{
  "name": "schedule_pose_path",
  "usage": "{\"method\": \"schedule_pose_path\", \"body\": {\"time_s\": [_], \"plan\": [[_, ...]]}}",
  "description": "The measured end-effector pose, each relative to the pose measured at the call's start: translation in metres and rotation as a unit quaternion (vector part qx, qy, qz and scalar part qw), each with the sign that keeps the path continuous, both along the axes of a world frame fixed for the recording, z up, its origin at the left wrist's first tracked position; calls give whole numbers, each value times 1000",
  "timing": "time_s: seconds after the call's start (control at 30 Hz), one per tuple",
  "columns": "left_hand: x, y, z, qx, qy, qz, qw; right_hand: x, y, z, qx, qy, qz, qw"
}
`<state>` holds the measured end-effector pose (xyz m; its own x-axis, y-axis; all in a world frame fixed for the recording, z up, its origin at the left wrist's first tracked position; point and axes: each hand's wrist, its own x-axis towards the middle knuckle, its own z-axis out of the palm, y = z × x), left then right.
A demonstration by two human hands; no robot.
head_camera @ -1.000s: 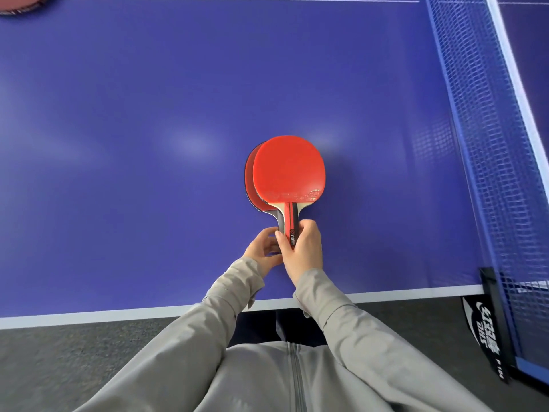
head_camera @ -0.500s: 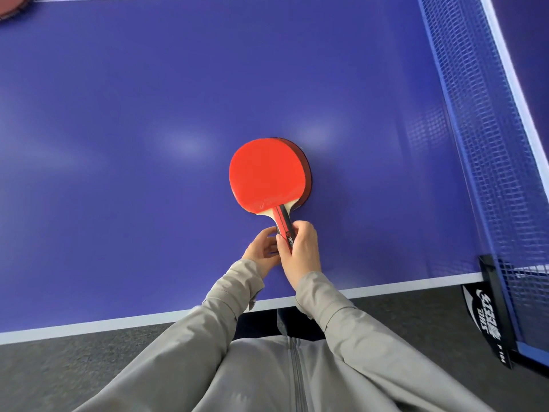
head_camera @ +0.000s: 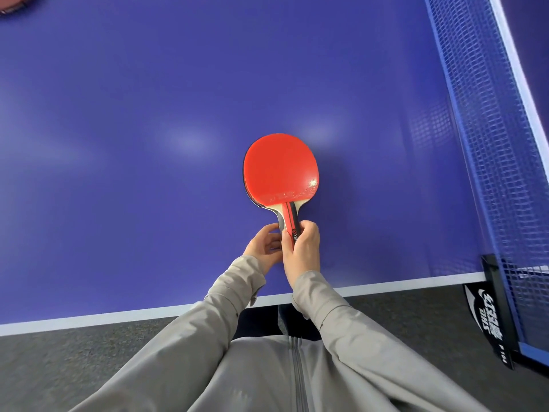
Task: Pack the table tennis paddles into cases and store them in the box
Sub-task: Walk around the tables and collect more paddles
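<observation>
Two red table tennis paddles are stacked over the blue table (head_camera: 148,144). The top paddle (head_camera: 280,171) shows its red rubber and almost covers the lower paddle (head_camera: 249,195), of which only a dark sliver shows at the left edge. My right hand (head_camera: 301,251) grips the red and black handle of the top paddle. My left hand (head_camera: 264,246) holds the grey handle of the lower one, just left of it. No case or box is in view.
The blue net (head_camera: 490,144) runs along the right side, with its black clamp post (head_camera: 493,307) at the table's near edge. Part of a reddish object (head_camera: 12,4) shows at the far left corner. Grey floor lies below the white table edge.
The top paddle has swung back to the right and now lines up over the lower one. Both hands stay on the handles at about the same spot.
</observation>
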<state>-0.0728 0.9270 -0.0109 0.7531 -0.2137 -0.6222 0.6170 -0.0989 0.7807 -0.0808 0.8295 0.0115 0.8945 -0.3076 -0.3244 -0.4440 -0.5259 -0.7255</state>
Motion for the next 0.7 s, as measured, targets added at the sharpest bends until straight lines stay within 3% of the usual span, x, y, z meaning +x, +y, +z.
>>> {"method": "schedule_pose_path", "body": {"time_s": [0.5,0.7], "plan": [[2,5,0,-63,41,0,997,2,-16,3,-21,19,67,997],[5,-9,5,-37,59,48,996,-2,-54,4,-25,0,23,999]]}}
